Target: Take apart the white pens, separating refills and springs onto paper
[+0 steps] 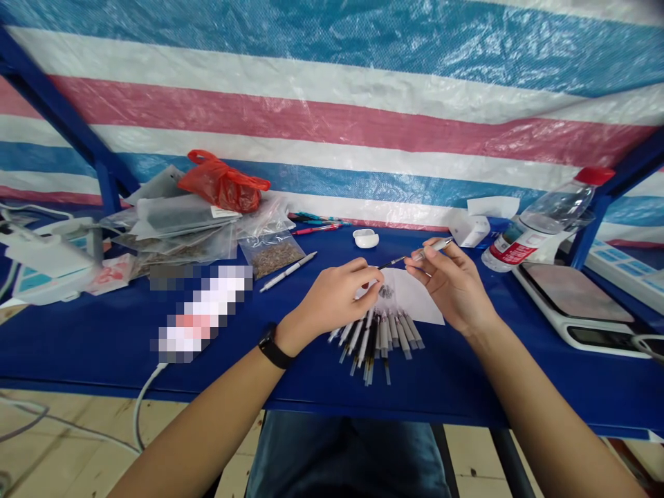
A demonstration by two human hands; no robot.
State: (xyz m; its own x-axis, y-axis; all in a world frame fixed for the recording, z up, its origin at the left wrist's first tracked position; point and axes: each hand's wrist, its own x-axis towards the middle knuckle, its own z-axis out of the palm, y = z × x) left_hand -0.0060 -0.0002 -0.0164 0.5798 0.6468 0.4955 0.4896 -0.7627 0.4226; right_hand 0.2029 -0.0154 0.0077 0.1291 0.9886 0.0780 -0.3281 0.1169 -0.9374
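Two bare hands are meeting over a sheet of white paper [409, 297] on a blue desk [104, 346]. The right hand [451, 283] is pinching a slim pen-like tube [433, 245] between thumb and fingertips, its grip pressed together near the tube's silver end. The left hand [332, 301] is curling in, its grip closing at the thin dark tip, though the fingers partly hide that contact. Working this way, with the fingertips doing the fine holding and both wrists lifted clear of the paper, is keeping the tube level and steady above a small dark heap [384, 290] on the sheet. Just below, a fan of similar tubes [376, 339] is lying with its ends spread. Farther left, a white mechanical pencil [288, 271] is lying beside a zip bag of brown bits [272, 256].
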